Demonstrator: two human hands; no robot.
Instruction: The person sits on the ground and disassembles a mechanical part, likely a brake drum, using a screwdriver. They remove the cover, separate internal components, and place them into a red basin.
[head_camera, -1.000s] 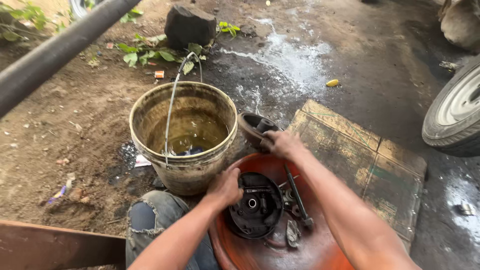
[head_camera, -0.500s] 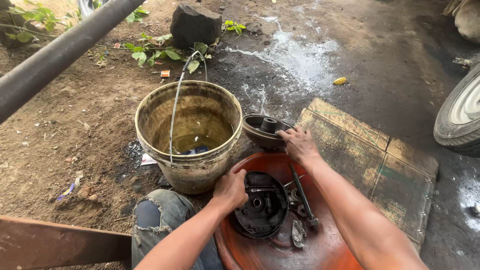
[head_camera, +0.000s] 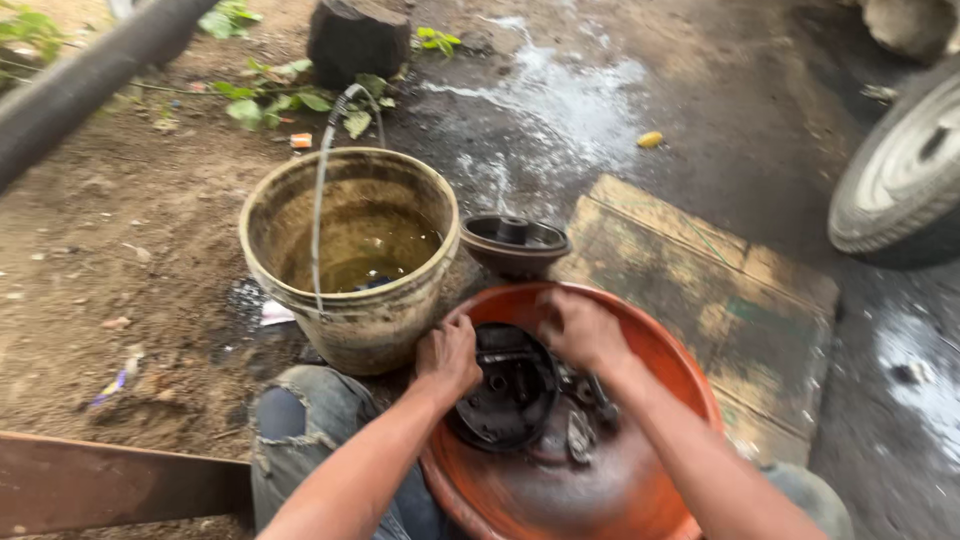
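Observation:
A round orange basin (head_camera: 672, 362) sits between my knees, with dark liquid and several greasy metal parts in it. My left hand (head_camera: 448, 356) grips the left rim of a black round metal part (head_camera: 505, 400) lying in the basin. My right hand (head_camera: 578, 328) rests on the same part's upper right edge, fingers curled down on it. A second dark bowl-shaped metal part (head_camera: 515, 242) stands on the ground just beyond the basin.
A dirty bucket (head_camera: 352, 265) with murky liquid and a wire handle stands to the left of the basin. A worn wooden board (head_camera: 712, 270) lies to the right. A vehicle wheel (head_camera: 900, 175) is at far right, a black stump (head_camera: 357, 40) at top, a pipe (head_camera: 90, 75) upper left.
My right hand has drawn back from the dark bowl-shaped part on the ground and come down onto the black part in the basin. My left hand stays on that part.

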